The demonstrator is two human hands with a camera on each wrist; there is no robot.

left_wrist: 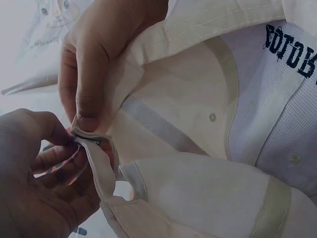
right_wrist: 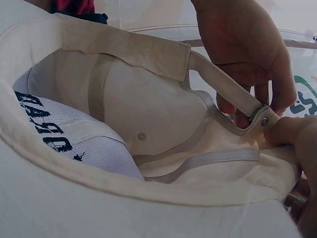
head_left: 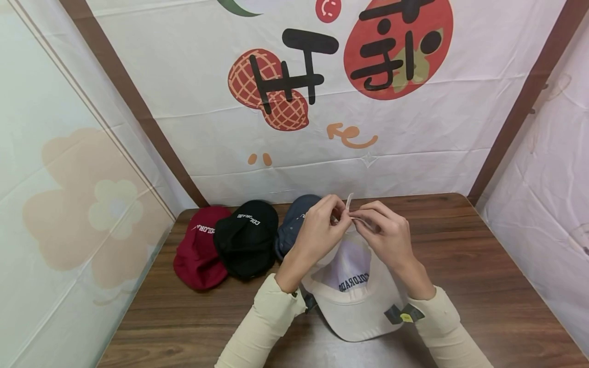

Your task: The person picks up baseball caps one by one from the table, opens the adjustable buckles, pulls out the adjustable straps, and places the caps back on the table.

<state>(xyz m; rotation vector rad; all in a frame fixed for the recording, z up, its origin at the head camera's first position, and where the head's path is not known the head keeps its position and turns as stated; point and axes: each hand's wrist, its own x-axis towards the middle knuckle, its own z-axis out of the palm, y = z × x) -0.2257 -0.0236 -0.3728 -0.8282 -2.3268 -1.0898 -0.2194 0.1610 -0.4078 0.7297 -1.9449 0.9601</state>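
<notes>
A cream baseball cap (head_left: 361, 322) lies with its hollow facing up and its brim toward me; dark COLORADO lettering (head_left: 353, 282) shows inside. At the cap's back, my left hand (head_left: 319, 227) pinches the narrow adjusting strap (left_wrist: 99, 168), whose loose end sticks up between the hands. My right hand (head_left: 388, 232) grips the other side of the closure, thumb pressed beside a small metal snap (right_wrist: 265, 121) in the right wrist view. Where strap and closure meet, a small dark buckle (right_wrist: 256, 113) shows, partly covered by fingers.
Left of the cream cap, a red cap (head_left: 198, 258), a black cap (head_left: 248, 243) and a navy cap (head_left: 289, 227) lie overlapping in a row on the wooden table (head_left: 474, 286). A printed cloth wall (head_left: 207, 138) stands behind the table, with further cloth at both sides.
</notes>
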